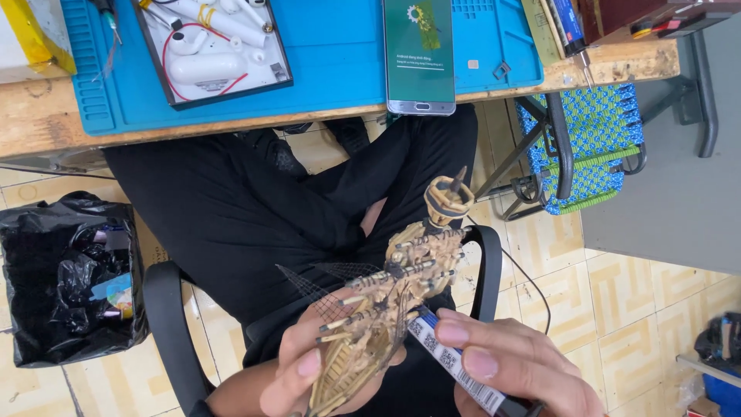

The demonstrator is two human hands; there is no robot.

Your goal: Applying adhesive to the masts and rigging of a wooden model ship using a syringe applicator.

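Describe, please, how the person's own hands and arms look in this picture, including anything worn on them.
Both the left hand and the right hand are bare: no gloves, rings or watch show. The fingernails are short and unpainted. No sleeve reaches the visible part of the left forearm; the right forearm is out of frame. The person wears black trousers.

phone (420, 54): 12 o'clock, screen lit, overhanging bench edge
blue mat (340, 66): on wooden bench (38, 120), 11 to 1 o'clock
tray (210, 48): 11 o'clock, white parts, red wire
bin bag (65, 278): black, 9 o'clock, on floor
woven chair (590, 143): blue-green, 2 o'clock
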